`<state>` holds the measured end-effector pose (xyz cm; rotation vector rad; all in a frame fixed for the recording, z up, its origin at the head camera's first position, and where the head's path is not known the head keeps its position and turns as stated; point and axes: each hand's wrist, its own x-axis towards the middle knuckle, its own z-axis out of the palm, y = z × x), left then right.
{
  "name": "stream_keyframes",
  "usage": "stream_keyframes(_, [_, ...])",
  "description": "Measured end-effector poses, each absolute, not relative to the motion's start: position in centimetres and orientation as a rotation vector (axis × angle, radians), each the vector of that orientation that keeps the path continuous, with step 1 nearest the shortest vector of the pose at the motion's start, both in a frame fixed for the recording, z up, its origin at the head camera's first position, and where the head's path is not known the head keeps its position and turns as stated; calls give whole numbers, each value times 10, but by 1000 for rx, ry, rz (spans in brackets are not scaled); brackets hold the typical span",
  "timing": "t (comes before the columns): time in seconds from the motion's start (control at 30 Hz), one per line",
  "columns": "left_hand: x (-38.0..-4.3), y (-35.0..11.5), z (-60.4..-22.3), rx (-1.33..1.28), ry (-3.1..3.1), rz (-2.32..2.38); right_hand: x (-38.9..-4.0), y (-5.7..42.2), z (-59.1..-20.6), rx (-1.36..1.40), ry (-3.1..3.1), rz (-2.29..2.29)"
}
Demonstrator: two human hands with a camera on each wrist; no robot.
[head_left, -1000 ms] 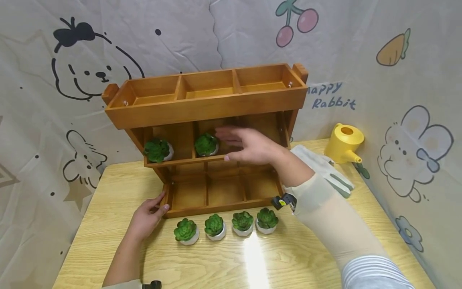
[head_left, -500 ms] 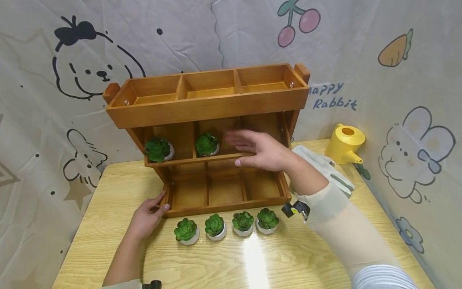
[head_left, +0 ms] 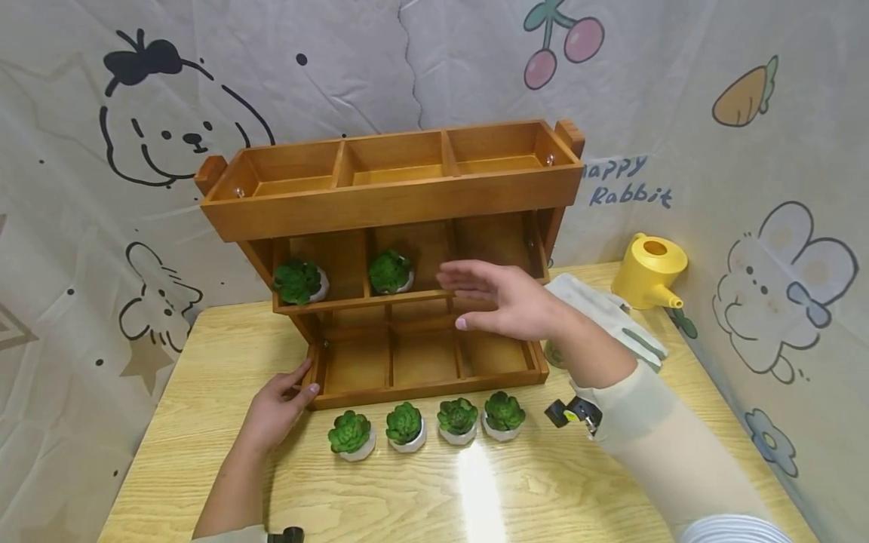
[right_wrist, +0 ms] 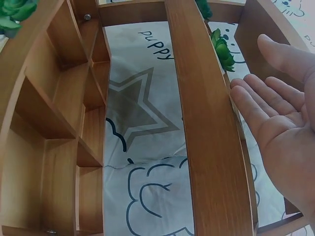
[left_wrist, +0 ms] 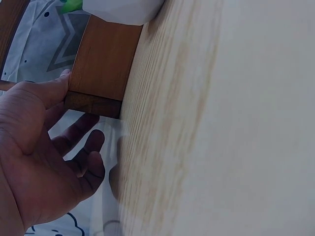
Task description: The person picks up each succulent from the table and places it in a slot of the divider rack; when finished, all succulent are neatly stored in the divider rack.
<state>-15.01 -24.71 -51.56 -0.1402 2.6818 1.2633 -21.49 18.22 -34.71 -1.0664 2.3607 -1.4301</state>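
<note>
Head view: the left grip is found at the lower left corner of a wooden rack, its thumb and index finger spread and laid against the wood. In the left wrist view, its other fingers are shown loosely bent and apart from the corner.

The right grip is observed raised in front of the right part of the rack's middle tier, spread, with the fingers extended and the thumb set apart from them. Whether the wood is touched by its fingertips cannot be told from the right wrist view.

Just to the left of the right grip, a near plant in a white pot is seated in the middle compartment of that tier. Farther left, a far plant is seated in the left compartment, above the left grip.

To the right of the left grip, four potted plants are lined up on the worktop, along the front of the rack; the rightmost is seen below the right grip. To the right of the right grip, a pale glove and a yellow watering can are noted.
</note>
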Motion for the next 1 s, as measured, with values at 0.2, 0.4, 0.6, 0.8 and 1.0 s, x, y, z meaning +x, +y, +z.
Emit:
stream_keyframes(0.2, [-150,-247,-516,-136,2683,1267,-207,186,-351,-1055,2366,-1427])
stream_keyframes(0.4, [-151,-248,-519,-131,2695,1255,-200,192,-356,-1038,2361,-1434])
stream_keyframes(0.6, [-152,-248,-518,-124,2697,1245,-190,198,-362,-999,2320,-1482])
stream_keyframes(0.8, [-152,-248,-518,-136,2697,1238,-183,203,-372,-1065,2276,-1520])
stream_keyframes(1.0, [-151,-248,-518,-112,2704,1239,-178,209,-382,-1046,2247,-1551])
